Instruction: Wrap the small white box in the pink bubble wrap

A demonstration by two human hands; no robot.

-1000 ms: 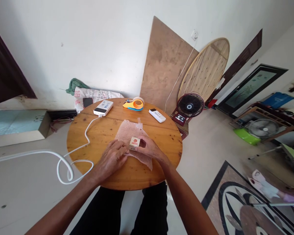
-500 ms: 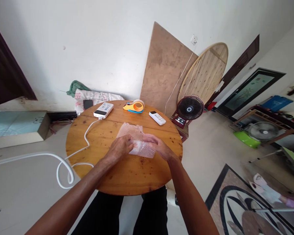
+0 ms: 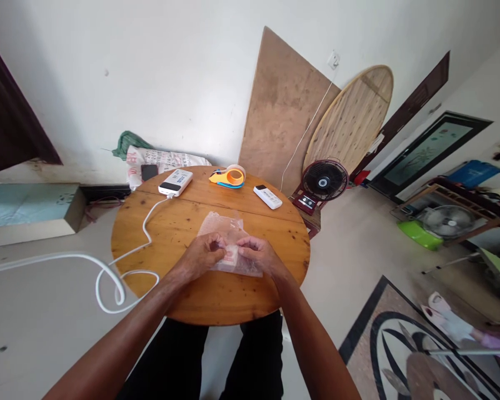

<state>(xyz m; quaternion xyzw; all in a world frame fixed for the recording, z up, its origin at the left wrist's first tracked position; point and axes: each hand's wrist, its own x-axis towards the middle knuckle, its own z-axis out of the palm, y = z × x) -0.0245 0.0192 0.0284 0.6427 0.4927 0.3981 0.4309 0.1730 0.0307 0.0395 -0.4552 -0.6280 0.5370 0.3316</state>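
A sheet of clear bubble wrap lies on the round wooden table in front of me. A small pale, pinkish-white packet shows between my hands on the wrap; its kind is unclear. My left hand is closed at the packet's left side, thumb and forefinger pinching the bubble wrap. From the right, my right hand pinches the wrap at the packet's upper right, fingers bent. The fingertips partly cover what they grip.
Toward the table's back lie a white power bank with a white cable, an orange tape dispenser and a smaller white device. A black fan stands beyond the right edge. Boards lean against the wall.
Both hands have shifted slightly down. My right hand's fingers, stretched over the wrap before, are now bent into a pinch, and the pale packet shows more clearly between the hands.
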